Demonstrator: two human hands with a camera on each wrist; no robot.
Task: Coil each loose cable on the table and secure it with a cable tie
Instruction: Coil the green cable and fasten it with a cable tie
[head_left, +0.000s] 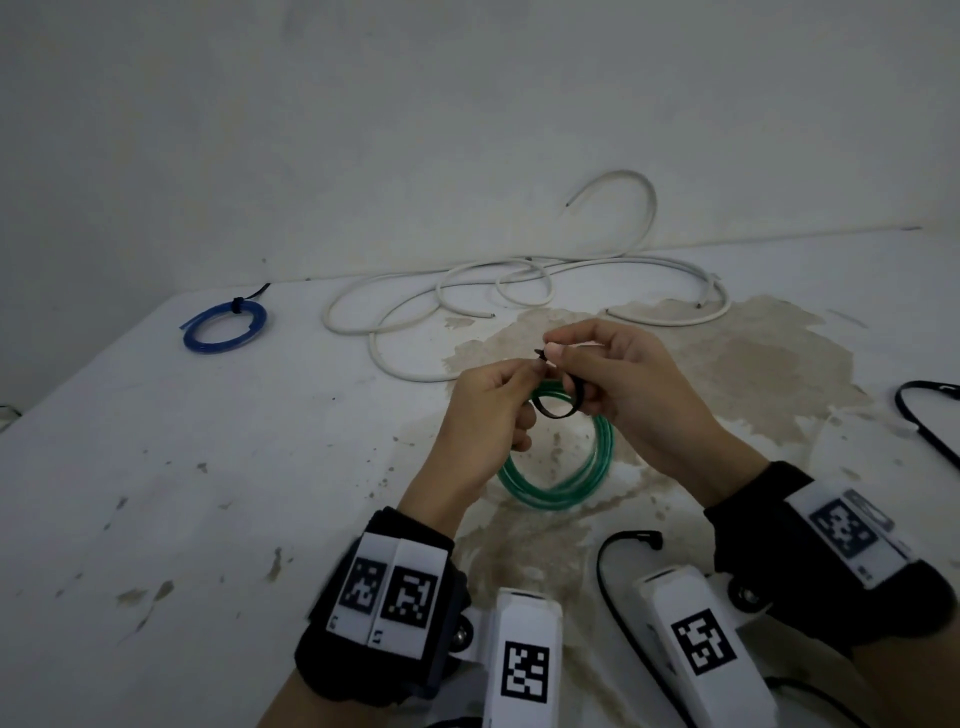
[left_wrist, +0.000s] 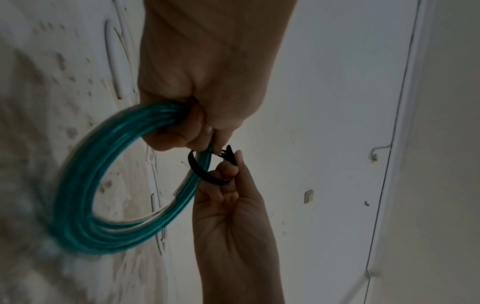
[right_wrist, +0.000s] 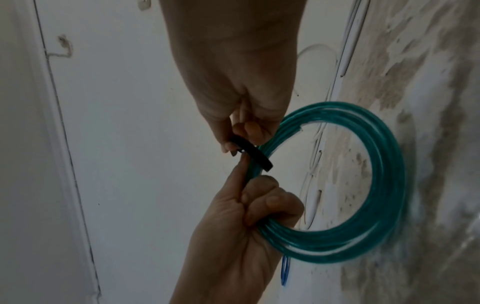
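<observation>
1. two hands up over the counter (head_left: 156, 467), working on one coil: left hand (head_left: 480, 410) with fingers (right_wrist: 270, 200) curled round the green cable coil (head_left: 558, 491), bundling the turns so nothing springs apart while tying.
2. right hand (head_left: 631, 387) pinching the black cable tie (head_left: 558, 410), looped loose around the green strands just beside the left grip; tail brought up to the head near the left forefinger tip, probably to thread it. not cinched yet.
3. coil held off the counter, hanging below the hands, likely to leave room for passing the tie round.
4. blue cable coil (head_left: 224, 328) far left on counter, already tied with a black tie.
5. white cable (head_left: 467, 306) sprawled loose at the back by the wall, not yet coiled.
6. spare black ties (head_left: 613, 582) near the front and right edge, within reach.
7. no brand or readable text; only square black-and-white markers on the wrist bands (head_left: 387, 592).
</observation>
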